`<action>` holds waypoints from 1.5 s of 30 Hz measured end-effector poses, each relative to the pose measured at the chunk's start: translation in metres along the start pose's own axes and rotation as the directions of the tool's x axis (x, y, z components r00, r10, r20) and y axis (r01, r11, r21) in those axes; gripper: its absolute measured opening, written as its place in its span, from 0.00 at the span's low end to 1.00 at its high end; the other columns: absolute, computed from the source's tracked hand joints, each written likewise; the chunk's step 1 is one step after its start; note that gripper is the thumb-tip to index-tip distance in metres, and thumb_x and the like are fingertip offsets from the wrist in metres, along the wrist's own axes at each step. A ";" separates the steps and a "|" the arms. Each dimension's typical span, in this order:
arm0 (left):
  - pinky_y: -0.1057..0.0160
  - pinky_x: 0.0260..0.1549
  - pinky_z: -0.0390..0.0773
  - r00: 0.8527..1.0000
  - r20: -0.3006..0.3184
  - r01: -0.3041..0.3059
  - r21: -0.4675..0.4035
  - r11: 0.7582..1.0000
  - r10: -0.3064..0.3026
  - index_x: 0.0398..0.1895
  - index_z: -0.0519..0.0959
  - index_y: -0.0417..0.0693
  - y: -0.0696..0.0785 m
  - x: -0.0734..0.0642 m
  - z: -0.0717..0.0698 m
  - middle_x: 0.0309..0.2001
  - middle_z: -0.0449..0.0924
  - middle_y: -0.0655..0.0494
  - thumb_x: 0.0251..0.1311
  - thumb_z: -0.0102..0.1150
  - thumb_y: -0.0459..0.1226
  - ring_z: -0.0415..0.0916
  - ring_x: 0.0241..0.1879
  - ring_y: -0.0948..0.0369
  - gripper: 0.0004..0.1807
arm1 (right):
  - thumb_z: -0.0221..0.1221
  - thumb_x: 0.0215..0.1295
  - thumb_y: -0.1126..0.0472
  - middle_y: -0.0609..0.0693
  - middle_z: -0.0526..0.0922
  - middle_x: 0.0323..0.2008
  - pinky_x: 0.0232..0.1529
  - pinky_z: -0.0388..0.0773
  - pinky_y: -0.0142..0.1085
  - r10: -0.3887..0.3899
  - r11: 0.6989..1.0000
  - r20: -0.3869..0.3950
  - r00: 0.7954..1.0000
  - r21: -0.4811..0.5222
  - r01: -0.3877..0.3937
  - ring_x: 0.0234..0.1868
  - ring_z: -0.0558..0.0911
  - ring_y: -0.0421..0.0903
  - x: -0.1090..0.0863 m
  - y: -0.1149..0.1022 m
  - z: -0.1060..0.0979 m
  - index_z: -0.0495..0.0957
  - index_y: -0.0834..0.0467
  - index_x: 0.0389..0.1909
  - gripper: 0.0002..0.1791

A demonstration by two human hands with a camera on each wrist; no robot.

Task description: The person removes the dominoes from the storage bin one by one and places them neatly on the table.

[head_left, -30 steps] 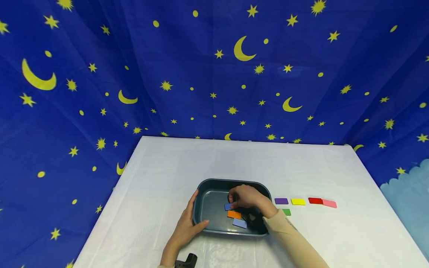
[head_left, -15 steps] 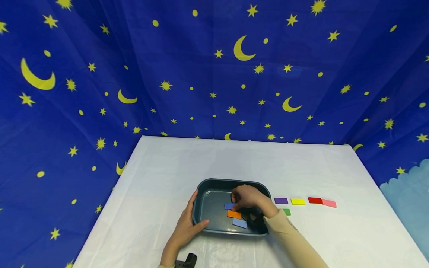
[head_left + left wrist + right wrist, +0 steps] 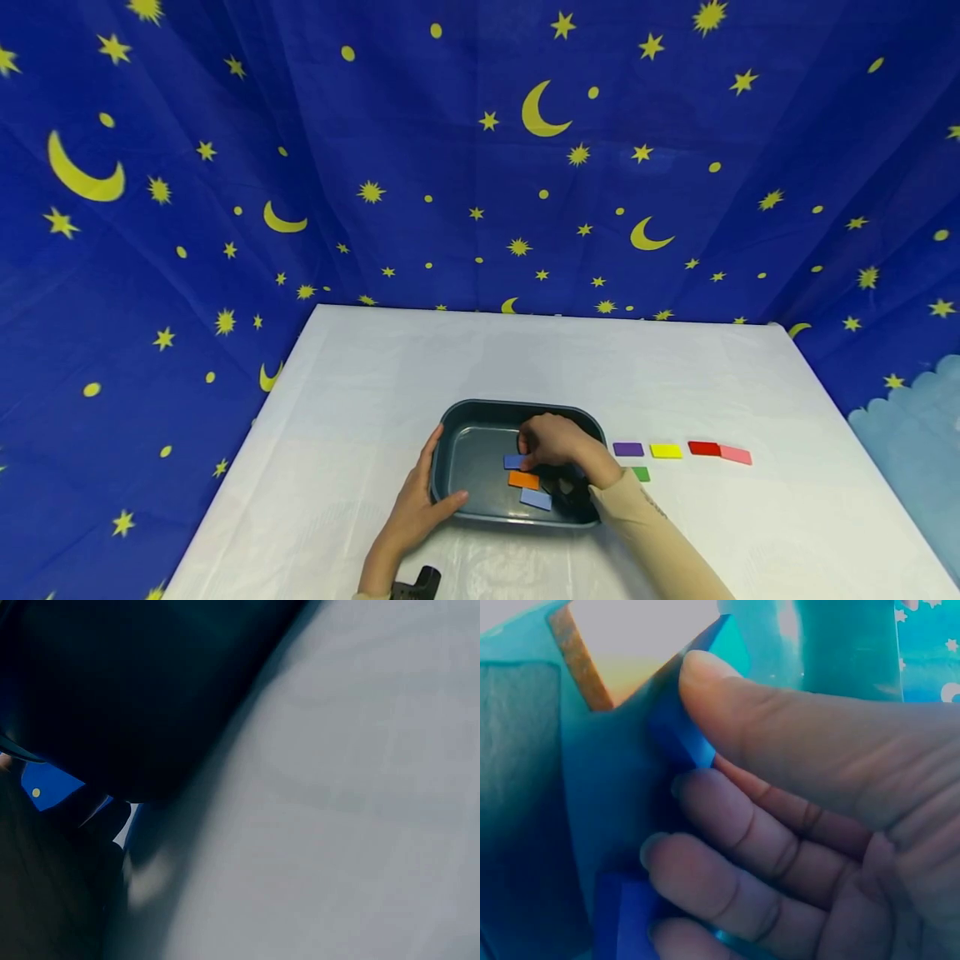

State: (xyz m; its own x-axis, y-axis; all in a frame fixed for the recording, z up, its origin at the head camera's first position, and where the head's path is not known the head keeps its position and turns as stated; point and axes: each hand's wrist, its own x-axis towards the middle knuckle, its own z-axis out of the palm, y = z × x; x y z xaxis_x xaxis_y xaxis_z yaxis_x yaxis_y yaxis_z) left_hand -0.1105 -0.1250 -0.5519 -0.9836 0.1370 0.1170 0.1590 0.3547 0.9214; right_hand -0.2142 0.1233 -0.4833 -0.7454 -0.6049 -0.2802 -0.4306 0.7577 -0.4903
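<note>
A dark blue-grey rectangular tray (image 3: pixel 476 450) sits on the white table. My left hand (image 3: pixel 411 507) holds its front left corner, fingers along the outer wall and thumb over the front rim. Inside the tray, my right hand (image 3: pixel 553 442) pinches a blue domino block (image 3: pixel 513 462) between thumb and fingertips. Directly in front of it lie an orange block (image 3: pixel 523 480) and a light blue block (image 3: pixel 536 499). The right wrist view shows the thumb on the pinched block's edge and a violet-blue block (image 3: pixel 622 922) by the lower fingers. In the left wrist view the tray's dark wall (image 3: pixel 150 690) fills the upper left.
Right of the tray, on the table, lie purple (image 3: pixel 628 449), yellow (image 3: pixel 666 451), red (image 3: pixel 704 448) and pink (image 3: pixel 736 455) blocks in a row. A green block (image 3: pixel 641 474) is partly hidden by the right arm. A blue star-patterned curtain (image 3: pixel 420 150) surrounds the table.
My right hand has shifted slightly to the right inside the tray, and more of the blue domino block shows. The left hand and the tray stay in place.
</note>
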 end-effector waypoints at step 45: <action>0.31 0.53 0.56 1.000 0.004 0.002 -0.020 1.000 -0.002 0.74 0.45 0.73 0.000 0.000 0.000 0.73 0.48 0.52 0.49 0.67 0.45 0.52 0.67 0.43 0.52 | 0.71 0.50 0.54 0.39 0.70 0.19 0.24 0.64 0.33 -0.090 0.996 -0.085 0.992 0.017 0.092 0.21 0.69 0.37 -0.004 0.008 0.000 0.71 0.50 0.21 0.15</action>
State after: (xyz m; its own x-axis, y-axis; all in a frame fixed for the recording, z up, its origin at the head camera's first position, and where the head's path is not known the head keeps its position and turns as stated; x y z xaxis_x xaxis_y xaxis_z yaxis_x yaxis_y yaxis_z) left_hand -0.1109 -0.1246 -0.5518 -0.9836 0.1401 0.1134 0.1550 0.3362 0.9289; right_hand -0.2150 0.1315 -0.4857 -0.7442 -0.6477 -0.1635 -0.4888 0.6948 -0.5275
